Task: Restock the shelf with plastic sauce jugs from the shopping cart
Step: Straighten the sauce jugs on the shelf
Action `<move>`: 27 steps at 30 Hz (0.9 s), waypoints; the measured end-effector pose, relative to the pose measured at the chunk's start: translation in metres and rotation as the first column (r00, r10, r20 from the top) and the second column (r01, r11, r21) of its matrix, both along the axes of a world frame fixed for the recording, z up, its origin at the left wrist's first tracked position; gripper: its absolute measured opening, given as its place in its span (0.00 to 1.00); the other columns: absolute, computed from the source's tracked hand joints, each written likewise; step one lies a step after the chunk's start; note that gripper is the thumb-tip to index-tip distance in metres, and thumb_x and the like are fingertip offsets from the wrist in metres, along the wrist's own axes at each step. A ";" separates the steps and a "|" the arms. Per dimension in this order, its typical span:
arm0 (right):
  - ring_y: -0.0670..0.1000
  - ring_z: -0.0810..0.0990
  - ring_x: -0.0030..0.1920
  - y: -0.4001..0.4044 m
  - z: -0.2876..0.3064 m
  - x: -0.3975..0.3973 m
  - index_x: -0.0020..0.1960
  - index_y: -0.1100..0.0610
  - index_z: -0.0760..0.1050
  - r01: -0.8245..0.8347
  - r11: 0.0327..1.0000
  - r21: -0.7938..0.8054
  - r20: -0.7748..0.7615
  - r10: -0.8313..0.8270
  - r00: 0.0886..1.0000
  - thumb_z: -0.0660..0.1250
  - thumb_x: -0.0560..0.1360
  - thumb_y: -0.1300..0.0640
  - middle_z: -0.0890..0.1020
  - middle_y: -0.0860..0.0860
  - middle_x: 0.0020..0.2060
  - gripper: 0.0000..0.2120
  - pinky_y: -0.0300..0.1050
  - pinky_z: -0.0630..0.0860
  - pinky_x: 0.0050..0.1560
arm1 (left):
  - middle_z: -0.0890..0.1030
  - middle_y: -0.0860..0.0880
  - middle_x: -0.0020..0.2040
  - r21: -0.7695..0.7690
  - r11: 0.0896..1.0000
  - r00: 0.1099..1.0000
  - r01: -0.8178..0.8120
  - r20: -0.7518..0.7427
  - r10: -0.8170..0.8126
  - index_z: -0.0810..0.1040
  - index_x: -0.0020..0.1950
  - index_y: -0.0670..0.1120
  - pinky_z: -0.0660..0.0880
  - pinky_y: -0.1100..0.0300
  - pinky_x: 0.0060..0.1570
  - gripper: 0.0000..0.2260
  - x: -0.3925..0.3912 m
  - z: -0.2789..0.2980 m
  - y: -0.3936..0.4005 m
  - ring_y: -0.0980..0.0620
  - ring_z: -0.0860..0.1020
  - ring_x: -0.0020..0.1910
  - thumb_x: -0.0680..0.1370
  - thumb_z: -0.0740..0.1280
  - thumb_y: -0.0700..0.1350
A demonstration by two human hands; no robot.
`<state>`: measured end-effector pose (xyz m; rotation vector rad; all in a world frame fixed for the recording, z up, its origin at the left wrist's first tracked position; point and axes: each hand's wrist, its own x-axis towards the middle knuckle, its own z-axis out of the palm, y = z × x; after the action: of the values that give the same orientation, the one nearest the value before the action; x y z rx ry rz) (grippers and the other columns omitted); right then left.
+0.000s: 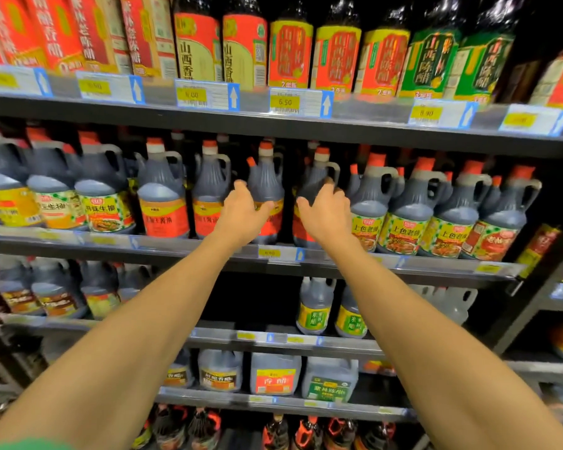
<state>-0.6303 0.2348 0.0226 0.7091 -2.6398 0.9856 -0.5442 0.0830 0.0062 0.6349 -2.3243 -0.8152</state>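
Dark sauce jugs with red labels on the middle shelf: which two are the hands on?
The left hand touches the red-labelled dark plastic jug; the right hand touches its right-hand neighbour. The others stand untouched.
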 end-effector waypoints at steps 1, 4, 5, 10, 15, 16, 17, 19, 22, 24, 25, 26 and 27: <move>0.68 0.68 0.70 -0.004 0.000 0.000 0.78 0.64 0.57 0.013 0.999 -0.035 0.017 -0.012 1.000 0.65 0.80 0.46 0.69 0.67 0.70 0.35 0.59 0.69 0.67 | 0.78 0.43 0.54 0.038 0.999 1.000 -0.020 -0.011 0.020 0.59 0.76 0.35 0.69 0.54 0.46 0.35 -0.003 -0.001 0.000 0.44 0.78 0.54 0.80 0.69 0.54; 0.67 0.67 0.72 -0.017 0.002 -0.003 0.80 0.63 0.54 0.057 0.987 -0.149 0.097 -0.043 0.994 0.67 0.79 0.46 0.66 0.66 0.72 0.39 0.58 0.68 0.68 | 0.75 0.38 0.69 0.137 0.990 0.999 -0.039 0.009 0.038 0.55 0.80 0.35 0.68 0.64 0.39 0.40 -0.012 0.001 -0.004 0.49 0.75 0.53 0.79 0.69 0.56; 0.67 0.66 0.72 -0.020 0.003 -0.006 0.80 0.62 0.54 0.066 0.982 -0.179 0.116 -0.046 0.992 0.68 0.79 0.46 0.65 0.66 0.73 0.39 0.58 0.67 0.69 | 0.74 0.39 0.70 0.175 0.984 0.999 -0.042 0.008 0.041 0.54 0.80 0.36 0.68 0.64 0.38 0.41 -0.015 0.001 -0.006 0.51 0.73 0.52 0.79 0.69 0.57; 0.68 0.67 0.72 -0.029 -0.005 -0.024 0.80 0.60 0.53 0.079 0.957 -0.279 0.148 -0.039 0.988 0.70 0.78 0.45 0.64 0.66 0.74 0.41 0.57 0.68 0.68 | 0.74 0.38 0.70 0.243 0.969 0.996 -0.036 -0.068 0.054 0.57 0.80 0.37 0.69 0.56 0.51 0.44 -0.035 -0.008 -0.010 0.38 0.75 0.68 0.75 0.74 0.58; 0.68 0.71 0.68 -0.033 -0.022 -0.032 0.80 0.58 0.54 0.065 0.944 -0.322 0.087 -0.038 0.995 0.72 0.76 0.45 0.66 0.66 0.73 0.42 0.55 0.71 0.65 | 0.77 0.39 0.67 0.237 0.970 0.984 -0.060 -0.150 0.097 0.61 0.77 0.39 0.72 0.54 0.51 0.49 -0.043 -0.019 -0.008 0.38 0.77 0.64 0.67 0.80 0.61; 0.68 0.72 0.68 -0.033 -0.024 -0.033 0.80 0.58 0.54 0.059 0.941 -0.332 0.074 -0.037 0.997 0.73 0.76 0.45 0.65 0.66 0.73 0.43 0.55 0.71 0.65 | 0.78 0.39 0.66 0.235 0.970 0.982 -0.067 -0.159 0.106 0.62 0.76 0.39 0.74 0.53 0.52 0.49 -0.045 -0.021 -0.008 0.38 0.77 0.64 0.66 0.80 0.61; 0.69 0.72 0.68 -0.033 -0.026 -0.034 0.80 0.58 0.54 0.053 0.937 -0.345 0.067 -0.032 0.997 0.73 0.76 0.46 0.66 0.66 0.72 0.43 0.55 0.71 0.65 | 0.78 0.39 0.65 0.234 0.969 0.980 -0.073 -0.166 0.114 0.63 0.75 0.39 0.75 0.52 0.53 0.48 -0.045 -0.022 -0.009 0.38 0.78 0.63 0.66 0.80 0.61; 0.69 0.72 0.67 -0.033 -0.027 -0.036 0.80 0.59 0.55 0.033 0.928 -0.371 0.057 -0.012 0.998 0.74 0.75 0.47 0.67 0.66 0.71 0.43 0.55 0.71 0.64 | 0.79 0.40 0.63 0.222 0.972 0.977 -0.083 -0.175 0.123 0.65 0.74 0.39 0.76 0.51 0.53 0.46 -0.047 -0.023 -0.010 0.38 0.78 0.62 0.66 0.80 0.61; 0.69 0.73 0.67 -0.030 -0.026 -0.039 0.79 0.59 0.57 0.004 0.924 -0.382 0.058 0.020 0.998 0.75 0.75 0.49 0.68 0.66 0.70 0.42 0.55 0.72 0.64 | 0.81 0.42 0.61 0.222 0.973 0.980 -0.065 -0.168 0.103 0.67 0.71 0.39 0.79 0.51 0.52 0.43 -0.046 -0.021 -0.013 0.40 0.81 0.57 0.66 0.80 0.60; 0.68 0.73 0.66 -0.028 -0.026 -0.039 0.79 0.58 0.58 -0.006 0.923 -0.385 0.067 0.034 0.997 0.75 0.74 0.48 0.69 0.66 0.69 0.42 0.55 0.73 0.63 | 0.81 0.43 0.61 0.231 0.972 0.985 -0.039 -0.154 0.076 0.67 0.71 0.39 0.81 0.48 0.52 0.43 -0.045 -0.019 -0.015 0.42 0.82 0.55 0.67 0.80 0.59; 0.67 0.73 0.66 -0.026 -0.025 -0.040 0.79 0.57 0.58 -0.012 0.924 -0.383 0.071 0.042 0.997 0.75 0.74 0.48 0.70 0.65 0.69 0.42 0.55 0.73 0.63 | 0.81 0.43 0.61 0.230 0.973 0.987 -0.030 -0.148 0.065 0.67 0.71 0.39 0.81 0.48 0.51 0.42 -0.044 -0.018 -0.016 0.42 0.82 0.55 0.67 0.81 0.59; 0.67 0.74 0.66 -0.025 -0.024 -0.040 0.79 0.57 0.58 -0.018 0.925 -0.378 0.074 0.049 0.996 0.75 0.74 0.47 0.70 0.65 0.69 0.42 0.56 0.74 0.63 | 0.81 0.44 0.61 0.225 0.974 0.988 -0.022 -0.142 0.055 0.67 0.71 0.39 0.80 0.50 0.51 0.42 -0.043 -0.017 -0.018 0.42 0.81 0.56 0.67 0.81 0.59; 0.66 0.74 0.66 -0.023 -0.023 -0.040 0.79 0.56 0.58 -0.024 0.928 -0.372 0.075 0.056 0.996 0.75 0.73 0.46 0.71 0.64 0.69 0.42 0.56 0.74 0.63 | 0.81 0.45 0.61 0.219 0.976 0.990 -0.012 -0.134 0.042 0.68 0.71 0.39 0.79 0.53 0.48 0.42 -0.042 -0.016 -0.019 0.43 0.81 0.57 0.67 0.81 0.59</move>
<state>-0.6702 0.2121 -0.0009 0.6437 -2.4058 1.5030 -0.5858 0.0636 -0.0102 0.6787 -2.1147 -1.0762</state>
